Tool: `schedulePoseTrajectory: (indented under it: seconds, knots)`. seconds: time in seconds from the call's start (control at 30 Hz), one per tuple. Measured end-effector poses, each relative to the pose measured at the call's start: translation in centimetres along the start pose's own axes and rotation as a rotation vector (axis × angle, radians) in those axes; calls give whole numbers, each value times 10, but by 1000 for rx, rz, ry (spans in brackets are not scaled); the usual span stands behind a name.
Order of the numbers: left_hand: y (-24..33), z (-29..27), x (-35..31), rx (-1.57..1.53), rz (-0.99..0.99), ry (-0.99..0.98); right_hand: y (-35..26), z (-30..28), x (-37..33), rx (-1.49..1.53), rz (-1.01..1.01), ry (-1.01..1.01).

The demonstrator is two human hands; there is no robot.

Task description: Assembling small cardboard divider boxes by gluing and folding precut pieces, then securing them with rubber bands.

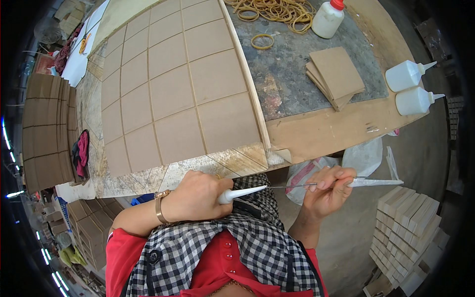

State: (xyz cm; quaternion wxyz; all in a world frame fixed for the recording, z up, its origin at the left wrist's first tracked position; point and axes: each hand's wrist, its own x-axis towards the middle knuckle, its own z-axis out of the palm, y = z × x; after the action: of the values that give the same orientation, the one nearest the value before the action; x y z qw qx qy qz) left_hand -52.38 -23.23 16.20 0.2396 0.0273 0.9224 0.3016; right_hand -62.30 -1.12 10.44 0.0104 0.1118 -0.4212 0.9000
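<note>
My left hand (200,195) is closed around the wide base of a white cone-shaped nozzle (242,193), held just off the table's front edge. The nozzle's narrow tip points right. In front of that tip runs a thin dark metal rod (292,186), pinched between the fingers and thumb of my right hand (329,190). Whether the rod's end sits inside the nozzle is too small to tell. Beyond my right fingers a white, wrapped-looking tapered piece (377,182) sticks out to the right, in line with the rod. Anything else inside my left fist is hidden.
A brown board panel (170,81) with grooved squares covers the table's left. On the right are rubber bands (277,11), a red-capped bottle (328,20), stacked brown pieces (336,74) and white nozzle bottles (413,101). Wood strips (405,232) are piled low right; boards (47,133) stand left.
</note>
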Motion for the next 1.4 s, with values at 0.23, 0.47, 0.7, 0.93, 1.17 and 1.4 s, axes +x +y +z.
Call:
schedulePoseTrajectory:
  seconds: [0.23,0.47,0.7,0.93,1.17,1.4]
  knots:
    - [-3,3,0,10,14,-7,0,1,1,4,-9,-16]
    - [-2,1,0,10,22,-16,1,0,1,-2,-16,-28]
    - [-1,11,-1,56,37,50,-10,9,11,-159,73,-48]
    - [-3,15,2,59,58,70,-4,10,1,-193,32,25]
    - [0,16,2,93,21,47,-2,11,-15,-305,97,264]
    - [-3,20,4,111,54,41,0,21,-6,-269,165,240]
